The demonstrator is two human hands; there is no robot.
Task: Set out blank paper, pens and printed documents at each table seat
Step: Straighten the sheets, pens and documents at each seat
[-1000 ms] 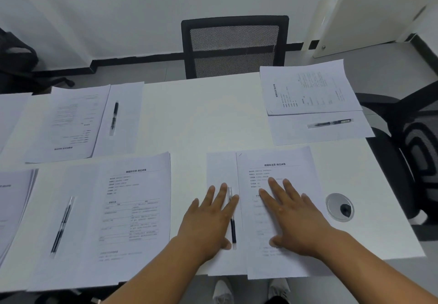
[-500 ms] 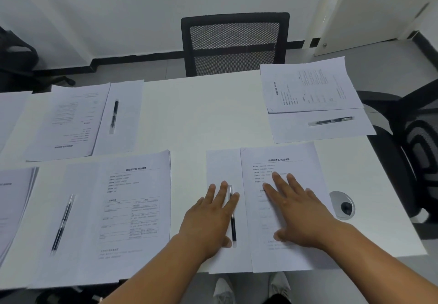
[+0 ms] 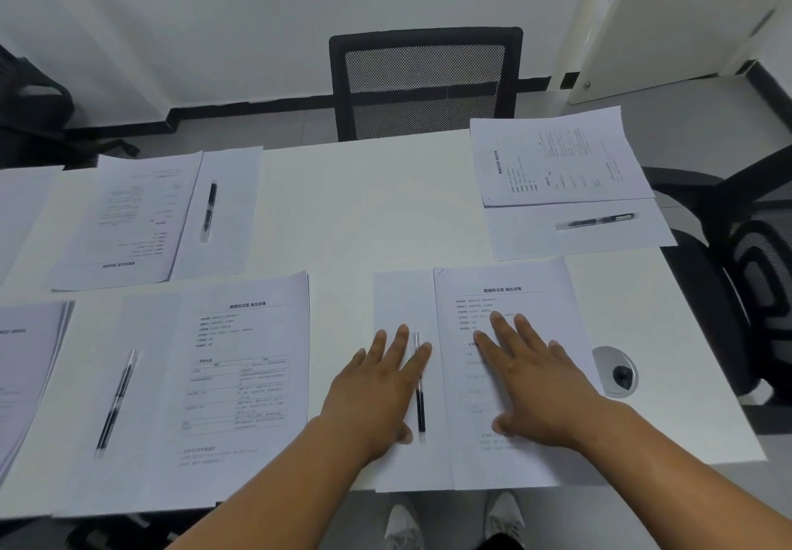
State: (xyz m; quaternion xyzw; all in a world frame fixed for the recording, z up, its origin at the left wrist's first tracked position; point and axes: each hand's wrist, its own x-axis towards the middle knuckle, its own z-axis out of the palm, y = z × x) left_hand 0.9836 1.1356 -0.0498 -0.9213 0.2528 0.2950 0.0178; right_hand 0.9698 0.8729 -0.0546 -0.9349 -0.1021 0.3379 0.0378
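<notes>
At the near seat lies a blank sheet with a printed document overlapping its right side. My left hand lies flat on the blank sheet, fingers straight, beside a black pen that runs along its right edge. My right hand presses flat on the printed document. Similar sets lie at other seats: near left a document with a pen, far left a document with a pen, far right a document with a pen.
The white table has a round cable grommet right of my right hand. A black mesh chair stands at the far side, another chair at the right. A paper stack lies at the near left edge.
The printed document under my right hand has slid a little away from me along with the hand. My left hand and the pen have stayed put.
</notes>
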